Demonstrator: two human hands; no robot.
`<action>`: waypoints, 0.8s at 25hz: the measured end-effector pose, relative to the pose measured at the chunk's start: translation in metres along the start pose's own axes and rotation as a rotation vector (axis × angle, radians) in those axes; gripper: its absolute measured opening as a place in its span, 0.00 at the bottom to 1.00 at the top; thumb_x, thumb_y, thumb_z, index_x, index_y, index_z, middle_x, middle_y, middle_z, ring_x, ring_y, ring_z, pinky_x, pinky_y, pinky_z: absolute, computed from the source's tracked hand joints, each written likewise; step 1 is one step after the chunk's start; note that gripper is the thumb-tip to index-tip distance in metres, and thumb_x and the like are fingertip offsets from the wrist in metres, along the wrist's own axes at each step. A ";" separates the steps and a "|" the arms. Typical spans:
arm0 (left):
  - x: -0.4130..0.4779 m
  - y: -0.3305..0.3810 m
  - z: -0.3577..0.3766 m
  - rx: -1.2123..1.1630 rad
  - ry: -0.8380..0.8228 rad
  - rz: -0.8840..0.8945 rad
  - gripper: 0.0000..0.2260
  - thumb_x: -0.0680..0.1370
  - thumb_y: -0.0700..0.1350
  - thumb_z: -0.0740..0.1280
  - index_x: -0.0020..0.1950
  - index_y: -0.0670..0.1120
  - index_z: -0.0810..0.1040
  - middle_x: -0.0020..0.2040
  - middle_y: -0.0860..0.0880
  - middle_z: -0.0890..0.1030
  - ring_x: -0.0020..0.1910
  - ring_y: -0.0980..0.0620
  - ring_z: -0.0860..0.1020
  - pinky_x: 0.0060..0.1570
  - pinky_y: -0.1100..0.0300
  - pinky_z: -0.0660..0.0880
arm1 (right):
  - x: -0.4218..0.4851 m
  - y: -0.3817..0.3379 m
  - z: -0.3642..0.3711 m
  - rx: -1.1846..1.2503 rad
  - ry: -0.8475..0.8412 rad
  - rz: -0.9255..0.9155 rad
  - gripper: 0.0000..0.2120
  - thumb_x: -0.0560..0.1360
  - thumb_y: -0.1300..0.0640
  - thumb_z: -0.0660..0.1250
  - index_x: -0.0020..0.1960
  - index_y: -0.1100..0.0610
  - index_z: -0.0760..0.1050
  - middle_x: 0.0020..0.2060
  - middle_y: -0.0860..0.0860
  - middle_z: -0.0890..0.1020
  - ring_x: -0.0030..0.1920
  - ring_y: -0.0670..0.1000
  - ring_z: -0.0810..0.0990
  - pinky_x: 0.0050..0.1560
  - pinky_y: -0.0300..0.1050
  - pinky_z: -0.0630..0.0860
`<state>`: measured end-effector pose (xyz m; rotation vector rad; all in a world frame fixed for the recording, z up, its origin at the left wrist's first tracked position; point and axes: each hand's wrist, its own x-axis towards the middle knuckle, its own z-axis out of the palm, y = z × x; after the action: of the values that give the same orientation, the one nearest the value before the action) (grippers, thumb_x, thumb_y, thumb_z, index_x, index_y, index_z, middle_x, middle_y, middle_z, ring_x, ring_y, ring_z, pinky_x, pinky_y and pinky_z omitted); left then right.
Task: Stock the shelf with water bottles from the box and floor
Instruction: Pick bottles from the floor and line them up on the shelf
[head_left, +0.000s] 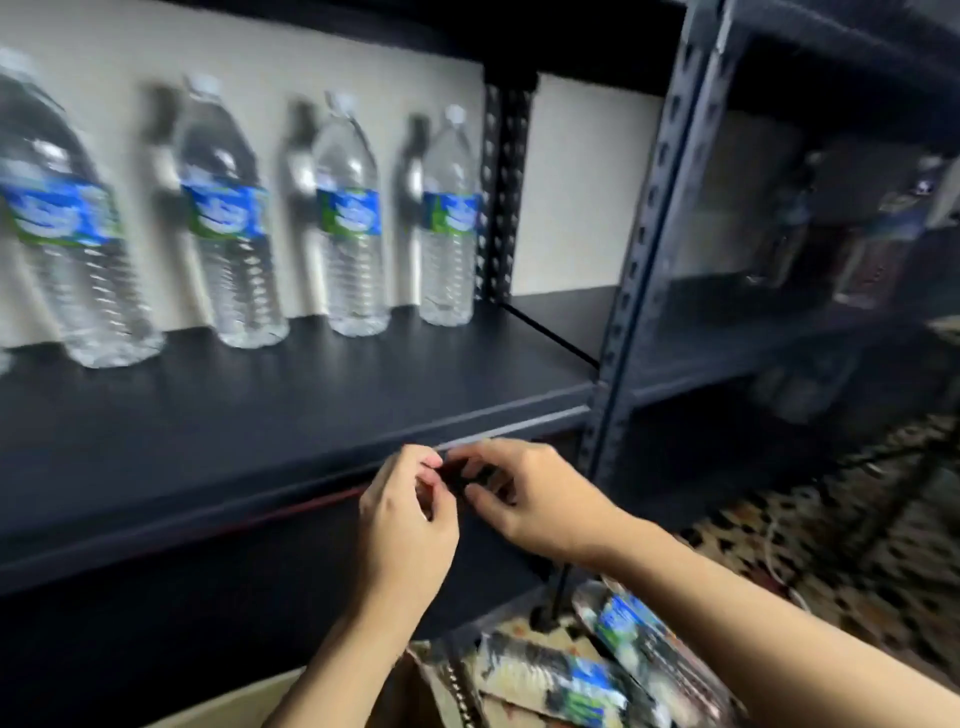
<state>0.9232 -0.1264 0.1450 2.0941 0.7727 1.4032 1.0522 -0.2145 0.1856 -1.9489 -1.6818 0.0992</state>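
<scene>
Several clear water bottles with blue-green labels stand in a row at the back of the dark shelf board (291, 415); the rightmost bottle (449, 218) is near the rear upright. Both hands are held together just in front of the shelf's front edge. My left hand (405, 525) and my right hand (530, 499) pinch a small dark object (461, 480) between their fingertips; what it is stays unclear. Below them, two water bottles (644, 644) lie on their sides on the floor. A corner of the cardboard box (249, 701) shows at the bottom edge.
A perforated dark metal upright (639, 249) stands right of my hands. Behind it a second shelf unit holds blurred dark bottles (883, 244). Patterned carpet (831, 545) covers the floor at the right. A pale wall backs the shelf.
</scene>
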 end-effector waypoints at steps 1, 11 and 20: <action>-0.017 0.002 0.023 -0.001 -0.051 -0.038 0.11 0.70 0.30 0.69 0.46 0.44 0.78 0.38 0.52 0.78 0.36 0.55 0.75 0.39 0.61 0.73 | -0.019 0.026 -0.004 -0.041 0.012 0.069 0.20 0.73 0.51 0.64 0.65 0.44 0.74 0.52 0.41 0.82 0.48 0.43 0.80 0.54 0.45 0.78; -0.160 -0.055 0.187 0.284 -0.799 -0.451 0.17 0.78 0.41 0.64 0.66 0.47 0.68 0.69 0.48 0.69 0.70 0.47 0.67 0.63 0.58 0.64 | -0.166 0.239 0.098 0.177 -0.237 0.872 0.33 0.74 0.48 0.73 0.74 0.52 0.66 0.65 0.54 0.78 0.60 0.51 0.78 0.60 0.38 0.70; -0.204 -0.169 0.303 0.485 -1.404 -0.050 0.39 0.71 0.48 0.74 0.78 0.46 0.59 0.75 0.47 0.65 0.74 0.47 0.63 0.75 0.52 0.59 | -0.253 0.257 0.238 0.509 0.115 1.766 0.60 0.63 0.36 0.78 0.80 0.60 0.48 0.75 0.63 0.62 0.74 0.62 0.65 0.74 0.53 0.64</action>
<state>1.1135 -0.1755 -0.2064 2.6295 0.5030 -0.5025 1.1317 -0.3795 -0.2058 -2.2437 0.5160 0.8811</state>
